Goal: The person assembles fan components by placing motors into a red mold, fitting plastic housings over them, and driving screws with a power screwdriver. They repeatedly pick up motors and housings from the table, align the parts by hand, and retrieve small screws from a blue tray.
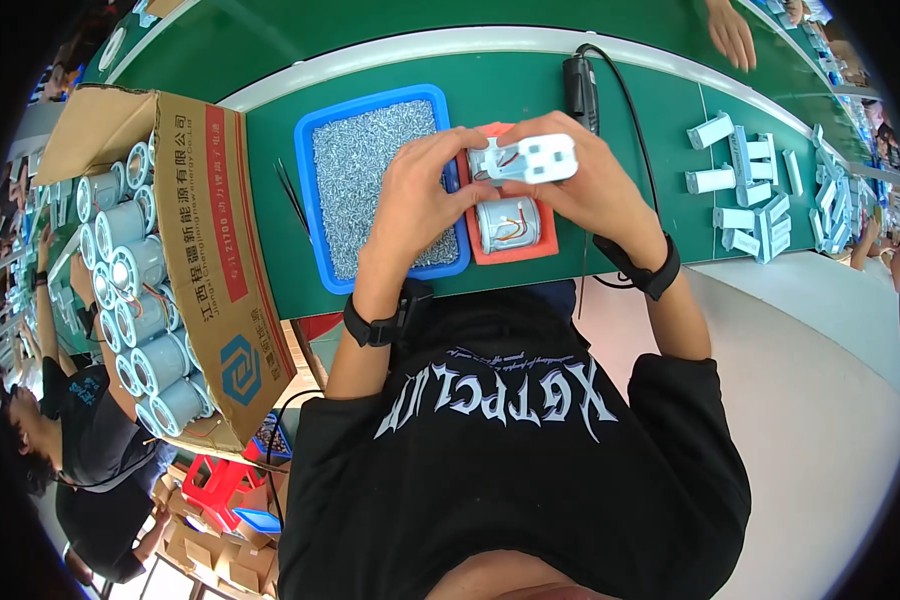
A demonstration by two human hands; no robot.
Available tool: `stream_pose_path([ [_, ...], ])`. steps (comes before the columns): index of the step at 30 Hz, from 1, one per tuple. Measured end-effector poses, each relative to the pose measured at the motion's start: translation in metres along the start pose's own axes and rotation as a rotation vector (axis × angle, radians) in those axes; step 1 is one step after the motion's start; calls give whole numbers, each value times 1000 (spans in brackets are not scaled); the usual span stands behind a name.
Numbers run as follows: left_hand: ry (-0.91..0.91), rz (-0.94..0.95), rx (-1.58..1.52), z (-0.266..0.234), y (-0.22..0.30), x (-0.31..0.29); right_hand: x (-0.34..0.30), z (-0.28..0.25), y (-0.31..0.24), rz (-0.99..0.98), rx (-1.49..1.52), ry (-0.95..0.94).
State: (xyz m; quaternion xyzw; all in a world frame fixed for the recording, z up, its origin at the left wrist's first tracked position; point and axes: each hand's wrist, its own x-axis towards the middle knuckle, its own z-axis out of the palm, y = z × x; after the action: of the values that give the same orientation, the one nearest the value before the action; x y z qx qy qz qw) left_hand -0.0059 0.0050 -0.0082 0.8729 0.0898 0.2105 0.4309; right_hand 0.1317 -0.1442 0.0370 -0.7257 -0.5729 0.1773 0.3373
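Note:
Between my two hands is a light-blue plastic housing with thin red wires showing at its left end. My left hand pinches that wired end with thumb and fingers. Around the other side, my right hand grips the housing. Just below it, a light-blue cylindrical motor-like part with orange and white wires rests in an orange-red holder. To the left stands a blue tray full of small metal screws. Part of the holder is hidden behind my hands.
A black corded electric screwdriver lies beyond my right hand. Several pale plastic housings are spread to the right. At left an open cardboard box holds several cylindrical parts. Dark tweezers lie between box and tray. Another person's hand reaches in at top right.

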Motion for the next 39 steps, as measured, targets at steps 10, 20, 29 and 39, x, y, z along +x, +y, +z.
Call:
stream_pose_path([
  [10, 45, -63, -125, -3, -2, 1, -6, 8, 9, 62, 380, 108],
  [20, 63, -216, -125, 8, 5, 8, -8, 17, 15, 119, 400, 145],
  [29, 14, -214, -72, -5, 4, -4, -8, 22, 17, 51, 274, 113],
  [39, -51, -3, 127, -4, 0, 2, -1, 5, 2, -45, -186, -21],
])
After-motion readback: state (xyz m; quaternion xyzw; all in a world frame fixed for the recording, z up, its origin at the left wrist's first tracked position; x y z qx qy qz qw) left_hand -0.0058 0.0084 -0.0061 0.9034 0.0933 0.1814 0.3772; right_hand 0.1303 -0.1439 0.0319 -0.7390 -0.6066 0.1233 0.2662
